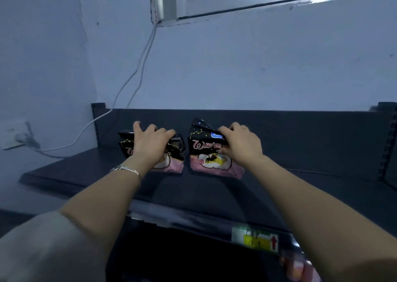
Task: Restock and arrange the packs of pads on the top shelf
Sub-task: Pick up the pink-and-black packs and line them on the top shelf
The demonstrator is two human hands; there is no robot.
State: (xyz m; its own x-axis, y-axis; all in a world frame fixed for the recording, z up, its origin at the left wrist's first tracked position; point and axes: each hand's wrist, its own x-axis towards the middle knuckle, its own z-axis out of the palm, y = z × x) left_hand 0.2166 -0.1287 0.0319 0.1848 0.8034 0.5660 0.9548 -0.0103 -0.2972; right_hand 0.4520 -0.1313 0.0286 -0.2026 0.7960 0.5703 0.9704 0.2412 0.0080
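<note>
- Currently both arms reach out over the top shelf (300, 174), a dark flat board with a dark back panel (300, 127) standing behind it.
- Left hand (150, 144): palm down on the left pack (175, 150), fingers (169, 132) curled over its top edge and gripping it. The thumb side is hidden, so I cannot tell how far it wraps.
- Right hand (242, 146): its fingers are bent around the crumpled top corner of the right pack (206, 150), with the thumb against the front face. The top flap is creased upward.
- Both packs stand upright on the shelf, left of its middle and close to the back panel. They are side by side with a narrow gap between them, not touching.
- Pack print: black upper half with star lines and pink script, pink lower half with a white cloud shape.
- A thin silver bracelet (126, 170) sits on the left wrist.
- A white cable (129, 82) hangs down the wall from the window frame (236, 4), crosses the shelf's left rear corner and runs to a wall socket (19, 135) on the left.
- The front rail of the shelf carries a green, yellow and red label (255, 239). The text is too blurred to read.
- Something pink (298, 266) shows below the rail at lower right, too blurred to identify.
</note>
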